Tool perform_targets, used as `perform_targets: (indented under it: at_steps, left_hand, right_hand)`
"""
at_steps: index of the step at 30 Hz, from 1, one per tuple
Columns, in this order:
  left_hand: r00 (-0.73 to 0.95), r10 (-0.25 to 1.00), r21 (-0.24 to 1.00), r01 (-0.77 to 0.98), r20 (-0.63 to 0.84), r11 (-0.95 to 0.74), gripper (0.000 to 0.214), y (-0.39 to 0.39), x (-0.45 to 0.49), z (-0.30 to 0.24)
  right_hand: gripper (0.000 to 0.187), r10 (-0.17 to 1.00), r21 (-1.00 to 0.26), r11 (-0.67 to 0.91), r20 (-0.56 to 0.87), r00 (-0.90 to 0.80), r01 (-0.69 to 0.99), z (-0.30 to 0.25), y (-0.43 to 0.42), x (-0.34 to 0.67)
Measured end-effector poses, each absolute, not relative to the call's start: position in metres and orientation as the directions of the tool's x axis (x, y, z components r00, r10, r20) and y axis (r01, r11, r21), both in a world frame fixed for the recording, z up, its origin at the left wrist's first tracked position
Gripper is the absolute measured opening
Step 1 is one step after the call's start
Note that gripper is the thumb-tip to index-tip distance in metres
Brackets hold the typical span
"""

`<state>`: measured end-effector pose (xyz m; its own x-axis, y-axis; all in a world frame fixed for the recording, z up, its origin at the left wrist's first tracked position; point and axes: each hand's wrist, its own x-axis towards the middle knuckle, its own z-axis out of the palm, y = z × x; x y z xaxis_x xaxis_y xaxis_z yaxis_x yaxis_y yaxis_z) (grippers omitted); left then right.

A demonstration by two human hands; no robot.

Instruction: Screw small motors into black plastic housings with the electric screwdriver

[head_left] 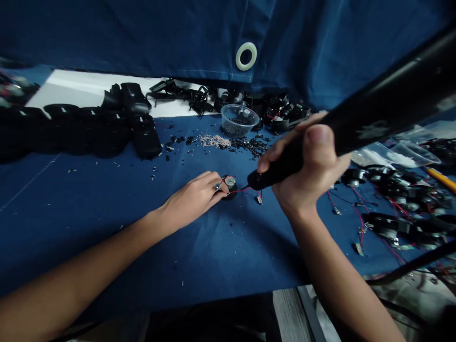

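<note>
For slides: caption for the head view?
Left hand steadies a round black part with red wires; right hand holds a black handheld tool beside it, on blue cloth.

Dim, even light casts soft shadows on the blue cloth [89, 199], with wide-angle bending at the edges.

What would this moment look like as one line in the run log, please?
left hand: on round black component | right hand: grips black handheld tool | red wire: attached to component
</note>
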<state>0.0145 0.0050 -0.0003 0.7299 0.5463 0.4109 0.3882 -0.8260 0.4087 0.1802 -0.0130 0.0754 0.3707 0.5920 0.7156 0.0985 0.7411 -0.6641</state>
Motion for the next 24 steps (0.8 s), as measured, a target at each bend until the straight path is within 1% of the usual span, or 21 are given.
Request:
perform_targets:
  at_steps: [2,4,9,13,16,21,24]
  left_hand:
    - [0.738,0.539,0.369,0.407,0.407,-0.836,0.012,0.004,0.014,0.001]
    - [0.742,0.537,0.346,0.420,0.403,-0.839,0.013,0.003,0.013,0.001]
    - [0.740,0.537,0.311,0.441,0.405,-0.842,0.014,0.002,0.014,0.000]
    - [0.739,0.547,0.308,0.455,0.393,-0.835,0.014,0.001,0.014,0.002]
    - [0.756,0.532,0.306,0.440,0.381,-0.844,0.017,0.002,0.014,0.003]
    - [0.792,0.482,0.192,0.442,0.376,-0.876,0.018,0.005,0.013,0.000]
    - [0.795,0.476,0.155,0.452,0.377,-0.878,0.018,0.006,0.013,0.000]
  right_hand:
    - [0.017,0.547,-0.640,0.763,0.713,0.438,0.091,0.078,-0.014,0.194]
    - [0.019,0.537,-0.641,0.765,0.687,0.490,0.060,0.079,-0.013,0.207]
    - [0.019,0.584,-0.687,0.727,0.607,0.539,-0.015,0.079,-0.009,0.221]
    - [0.021,0.587,-0.694,0.720,0.603,0.540,-0.007,0.079,-0.010,0.215]
    - [0.020,0.606,-0.701,0.713,0.608,0.512,-0.012,0.079,-0.012,0.211]
    - [0.018,0.612,-0.709,0.705,0.603,0.511,-0.007,0.078,-0.014,0.209]
    - [0.019,0.612,-0.703,0.710,0.597,0.519,-0.029,0.077,-0.014,0.205]
